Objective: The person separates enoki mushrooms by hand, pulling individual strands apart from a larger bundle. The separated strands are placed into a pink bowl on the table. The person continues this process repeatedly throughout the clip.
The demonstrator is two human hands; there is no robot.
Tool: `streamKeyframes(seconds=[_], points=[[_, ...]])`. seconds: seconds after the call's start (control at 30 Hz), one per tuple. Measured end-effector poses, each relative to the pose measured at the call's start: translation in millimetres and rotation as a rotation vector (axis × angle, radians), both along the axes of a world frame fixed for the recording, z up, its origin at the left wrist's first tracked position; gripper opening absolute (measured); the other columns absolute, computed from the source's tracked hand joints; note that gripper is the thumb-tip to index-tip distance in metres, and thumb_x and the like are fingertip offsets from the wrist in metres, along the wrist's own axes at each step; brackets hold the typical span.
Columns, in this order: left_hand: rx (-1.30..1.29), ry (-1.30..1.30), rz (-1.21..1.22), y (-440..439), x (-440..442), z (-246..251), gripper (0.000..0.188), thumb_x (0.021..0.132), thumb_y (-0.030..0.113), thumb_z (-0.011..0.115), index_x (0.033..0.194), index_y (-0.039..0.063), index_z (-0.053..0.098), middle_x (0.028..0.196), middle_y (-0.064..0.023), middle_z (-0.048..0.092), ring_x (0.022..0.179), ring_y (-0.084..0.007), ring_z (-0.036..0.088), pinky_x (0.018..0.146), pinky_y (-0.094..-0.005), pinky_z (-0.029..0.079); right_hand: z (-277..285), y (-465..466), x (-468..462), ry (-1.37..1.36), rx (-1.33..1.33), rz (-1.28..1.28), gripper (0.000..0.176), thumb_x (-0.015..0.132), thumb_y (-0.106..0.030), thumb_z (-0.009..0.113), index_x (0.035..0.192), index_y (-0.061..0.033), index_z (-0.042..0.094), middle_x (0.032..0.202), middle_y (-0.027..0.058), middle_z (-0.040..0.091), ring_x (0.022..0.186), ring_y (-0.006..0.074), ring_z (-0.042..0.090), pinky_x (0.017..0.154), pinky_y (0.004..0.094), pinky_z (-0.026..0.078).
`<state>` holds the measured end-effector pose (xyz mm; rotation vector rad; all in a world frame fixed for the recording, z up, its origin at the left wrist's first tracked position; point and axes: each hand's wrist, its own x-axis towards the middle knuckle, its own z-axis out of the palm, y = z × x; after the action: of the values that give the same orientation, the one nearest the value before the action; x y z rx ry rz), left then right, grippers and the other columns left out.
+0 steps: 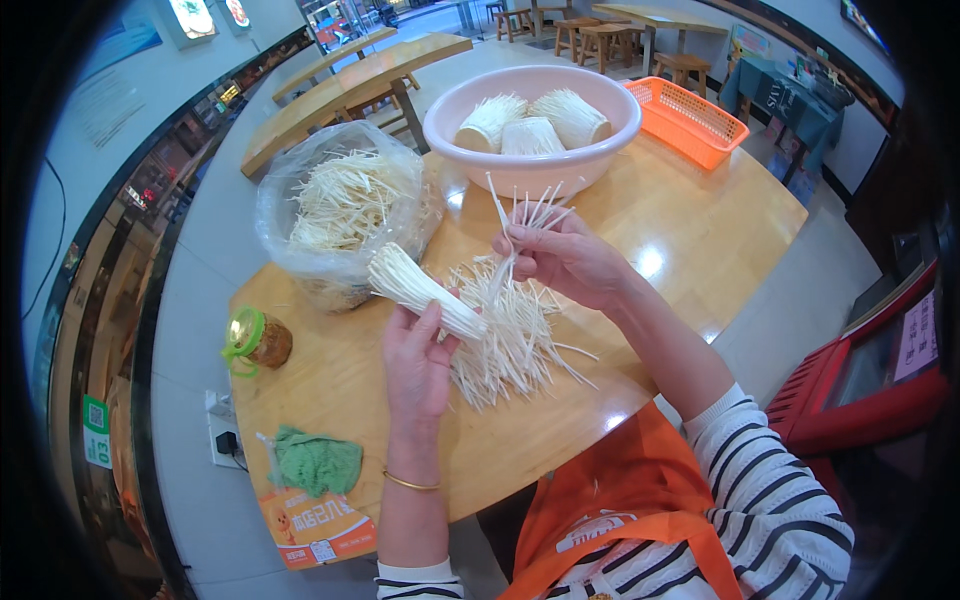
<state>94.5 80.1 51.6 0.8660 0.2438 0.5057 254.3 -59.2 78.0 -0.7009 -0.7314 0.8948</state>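
My left hand (pixel 420 360) is closed around a thick bundle of enoki mushrooms (pixel 427 294), held tilted over the wooden table (pixel 600 337). Between the thumb and fingers of my right hand (pixel 562 251) are several thin enoki strands (pixel 534 217), their small caps pointing up and away. Under both hands lies a loose pile of separated enoki (pixel 502 352). A clear plastic bag (pixel 281 217) full of loose enoki (pixel 345 199) stands to the left. Beyond my hands, a pink basin (pixel 532 169) holds several whole enoki clumps (pixel 570 116).
An orange plastic basket (pixel 690 124) sits right of the basin. Along the table's left side are a jar with a green lid (pixel 259 339), a green cloth (pixel 315 461) and an orange printed sheet (pixel 319 529). A red appliance (pixel 862 375) stands at the right, off the table.
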Motion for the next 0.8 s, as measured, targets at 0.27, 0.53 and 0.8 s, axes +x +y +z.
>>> streamKeyframes(seconds=[0.27, 0.53, 0.8], points=[[0.388, 0.050, -0.024, -20.1, 4.5, 0.5, 0.042, 0.084, 0.002, 0.063, 0.122, 0.000, 0.047, 0.115, -0.0085, 0.057, 0.104, -0.0161, 0.057, 0.087, -0.0310, 0.050, -12.1, 12.7, -25.9, -0.447, -0.300, -0.201, 0.016, 0.079, -0.015, 0.073, 0.080, -0.0045, 0.061, 0.075, -0.0006, 0.060, 0.070, 0.0051, 0.054, 0.061, 0.0207, 0.042], [0.252, 0.049, -0.041, -19.5, 2.8, 3.6, 0.043, 0.083, 0.001, 0.064, 0.122, 0.001, 0.047, 0.116, -0.0084, 0.057, 0.105, -0.0167, 0.058, 0.087, -0.0324, 0.051, -9.9, 10.1, -23.5, -0.335, -0.282, -0.134, 0.013, 0.084, -0.016, 0.068, 0.085, -0.0054, 0.060, 0.072, -0.0017, 0.057, 0.067, 0.0048, 0.052, 0.058, 0.0203, 0.042], [0.089, 0.026, -0.096, -14.6, 0.9, 1.5, 0.037, 0.091, 0.007, 0.053, 0.126, 0.003, 0.043, 0.118, -0.0081, 0.056, 0.107, -0.0181, 0.057, 0.088, -0.0368, 0.051, -10.9, 10.7, -23.6, -0.313, -0.251, -0.138, 0.014, 0.087, -0.017, 0.065, 0.088, -0.0046, 0.060, 0.075, 0.0001, 0.057, 0.066, 0.0059, 0.053, 0.060, 0.0197, 0.043]])
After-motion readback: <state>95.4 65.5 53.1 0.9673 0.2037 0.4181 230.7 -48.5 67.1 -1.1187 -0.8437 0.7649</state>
